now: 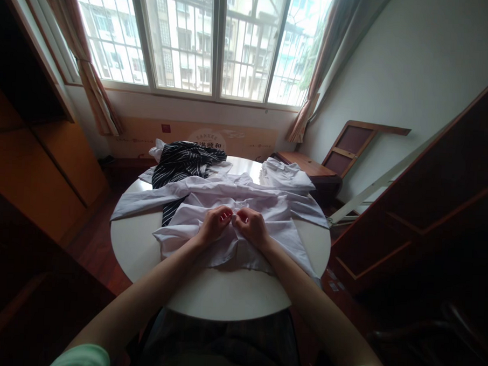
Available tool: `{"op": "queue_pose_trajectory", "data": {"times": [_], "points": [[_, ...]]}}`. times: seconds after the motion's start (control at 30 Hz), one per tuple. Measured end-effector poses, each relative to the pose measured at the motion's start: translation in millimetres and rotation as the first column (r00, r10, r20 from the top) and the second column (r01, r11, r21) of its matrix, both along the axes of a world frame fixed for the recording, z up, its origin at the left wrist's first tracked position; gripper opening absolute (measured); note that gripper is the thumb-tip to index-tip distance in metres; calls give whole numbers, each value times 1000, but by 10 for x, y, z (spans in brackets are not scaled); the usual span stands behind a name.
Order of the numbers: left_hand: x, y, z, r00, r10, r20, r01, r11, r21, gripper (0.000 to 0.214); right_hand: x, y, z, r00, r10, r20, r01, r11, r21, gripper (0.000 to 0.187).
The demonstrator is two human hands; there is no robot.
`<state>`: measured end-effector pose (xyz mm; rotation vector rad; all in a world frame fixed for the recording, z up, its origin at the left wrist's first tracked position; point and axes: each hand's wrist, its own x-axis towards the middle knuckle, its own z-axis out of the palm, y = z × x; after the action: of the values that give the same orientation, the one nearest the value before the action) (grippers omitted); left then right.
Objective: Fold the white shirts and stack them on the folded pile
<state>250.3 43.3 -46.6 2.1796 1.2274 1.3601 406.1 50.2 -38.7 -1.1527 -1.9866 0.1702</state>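
Observation:
A white long-sleeved shirt [194,218] lies spread on a round white table [226,301], its sleeves stretched out to left and right. My left hand [216,224] and my right hand [250,226] meet at the middle of the shirt's front. Both are closed in a pinch on the shirt's front edges, fingertips nearly touching. Whether a button sits between the fingers is too small to make out. The shirt's collar points toward the window, and its hem lies near me.
A black-and-white striped garment [180,161] is heaped at the table's back left, partly under the shirt's sleeve. Folded white clothes [287,175] are stacked at the back right. Beyond them stands a wooden cabinet [305,164]. A dark wooden door [420,212] leans in at right.

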Motion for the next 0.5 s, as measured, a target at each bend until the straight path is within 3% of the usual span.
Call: {"op": "queue_pose_trajectory", "data": {"times": [0.13,0.27,0.5], "points": [[3,12,-8,999,-18,-46,18,1000,6,12,1,8,22,999,-29,-43,28,999,-26,21],[9,8,2,998,-13,-63,13,1000,1,14,0,36,-4,998,-50,-36,47,996,-70,15],[23,9,-11,1000,3,-18,-4,1000,-26,13,7,69,-29,997,70,-16,-72,992,-109,12]]}}
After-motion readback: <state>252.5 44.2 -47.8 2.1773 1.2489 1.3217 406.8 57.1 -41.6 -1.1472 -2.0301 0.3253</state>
